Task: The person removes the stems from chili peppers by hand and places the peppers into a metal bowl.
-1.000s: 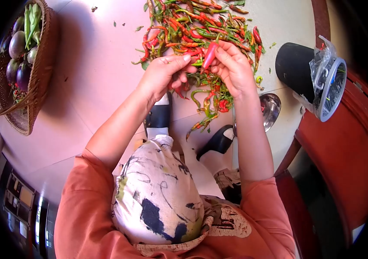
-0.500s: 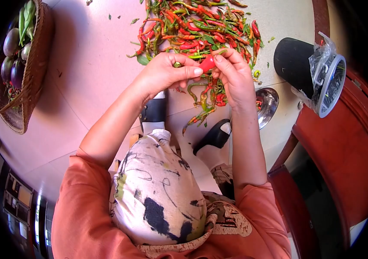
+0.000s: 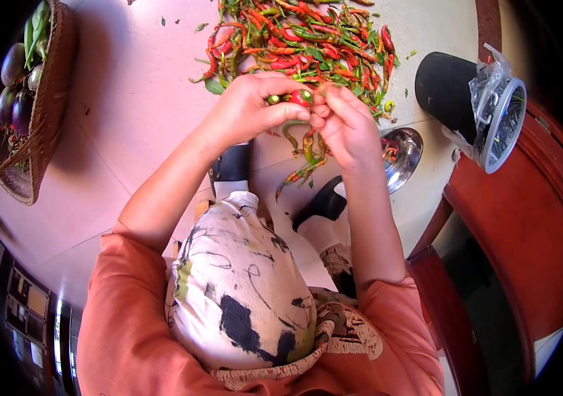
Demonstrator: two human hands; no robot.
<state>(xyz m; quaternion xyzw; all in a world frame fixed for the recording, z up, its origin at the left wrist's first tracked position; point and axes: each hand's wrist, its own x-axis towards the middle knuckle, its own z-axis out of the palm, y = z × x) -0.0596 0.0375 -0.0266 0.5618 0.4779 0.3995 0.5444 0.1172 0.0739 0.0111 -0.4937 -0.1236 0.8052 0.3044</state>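
Observation:
My left hand (image 3: 250,111) is closed around chili peppers: a red chili pepper (image 3: 301,98) pokes out between thumb and forefinger, with a green stem end showing beside it. Right against it is my right hand (image 3: 349,125), its thumb and fingertips pinched together. Slight blur hides what those fingertips hold, if anything. Beyond both hands spreads a large pile of red and green chili peppers (image 3: 295,49) with leaves, lying on the tiled floor. Several twisted peppers (image 3: 302,158) trail from the pile toward my feet.
To the right of my hands sits a shiny metal bowl (image 3: 413,160) with some red peppers inside. A black bin (image 3: 445,89) lined with clear plastic lies tilted beside a red wooden chair (image 3: 526,231). On the left, a woven basket (image 3: 57,99) holds eggplants (image 3: 12,65) and green pods.
The red pepper has turned in my left hand, so its stem end now faces up. My right fingers have closed into a pinch. The view has shifted slightly.

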